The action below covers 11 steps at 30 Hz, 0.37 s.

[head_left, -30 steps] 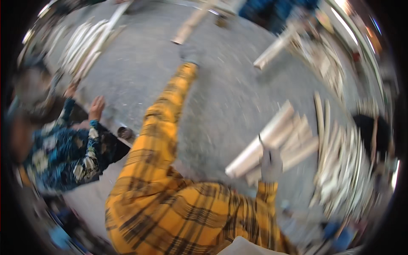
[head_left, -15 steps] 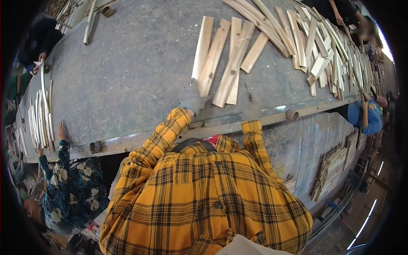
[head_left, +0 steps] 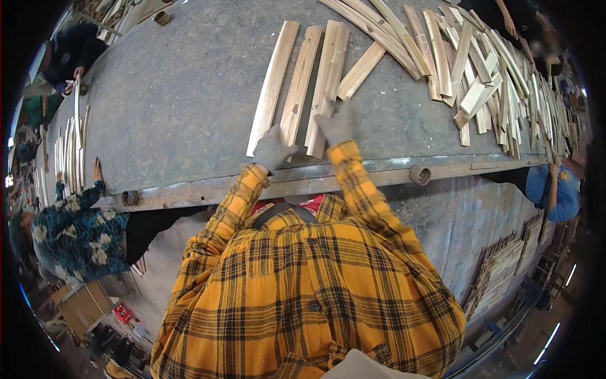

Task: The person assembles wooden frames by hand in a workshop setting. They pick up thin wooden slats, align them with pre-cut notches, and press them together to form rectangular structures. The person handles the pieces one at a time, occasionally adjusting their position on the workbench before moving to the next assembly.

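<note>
Three rows of pale wooden strips lie side by side in front of me: a left strip point(head_left: 273, 88), a middle strip point(head_left: 300, 79) and a right strip point(head_left: 329, 60) that seems to overlap another. My left hand point(head_left: 273, 150), in a grey glove, rests at the near ends of the left and middle strips, its thumb spread to the right. Against the near part of the right strip is my gloved right hand point(head_left: 336, 125); motion blurs its fingers, so its grip is unclear. Beyond it lies a slanted short strip point(head_left: 362, 71).
The grey worktable point(head_left: 183, 101) has a metal front edge with a short pipe stub point(head_left: 420, 175). A large heap of strips point(head_left: 476, 82) covers its right side. A person in a flowered shirt point(head_left: 82, 237) works at left, one in blue point(head_left: 554, 189) at right.
The strips before me now lie more nearly parallel, with the crossed pair lined up. My right hand has moved left and forward onto the right strip; my left hand sits at the near ends.
</note>
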Motion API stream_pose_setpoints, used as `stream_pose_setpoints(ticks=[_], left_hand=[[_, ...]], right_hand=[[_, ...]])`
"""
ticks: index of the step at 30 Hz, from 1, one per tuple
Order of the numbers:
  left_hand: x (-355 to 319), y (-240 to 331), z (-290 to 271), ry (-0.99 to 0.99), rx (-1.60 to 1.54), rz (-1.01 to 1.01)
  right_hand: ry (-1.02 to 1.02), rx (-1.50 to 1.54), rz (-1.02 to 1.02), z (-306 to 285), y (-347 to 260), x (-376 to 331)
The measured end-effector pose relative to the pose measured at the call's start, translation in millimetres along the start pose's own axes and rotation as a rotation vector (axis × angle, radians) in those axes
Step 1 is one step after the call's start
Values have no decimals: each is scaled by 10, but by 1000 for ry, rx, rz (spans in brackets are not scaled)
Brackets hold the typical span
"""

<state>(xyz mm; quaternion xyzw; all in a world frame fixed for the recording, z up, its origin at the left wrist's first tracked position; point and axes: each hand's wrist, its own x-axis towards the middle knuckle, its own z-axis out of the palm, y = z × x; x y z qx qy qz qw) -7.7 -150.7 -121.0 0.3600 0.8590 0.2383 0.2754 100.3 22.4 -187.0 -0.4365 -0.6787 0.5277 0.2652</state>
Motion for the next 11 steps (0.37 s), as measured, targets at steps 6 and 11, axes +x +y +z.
stream_pose_setpoints(ticks=[6, 11], left_hand=[[-186, -155, 344, -81, -1010, -96], [-208, -3, 507, -124, -1144, -26]], right_hand=[[-120, 485, 366, -824, 109, -174], [-276, 611, 442, -987, 13, -245]])
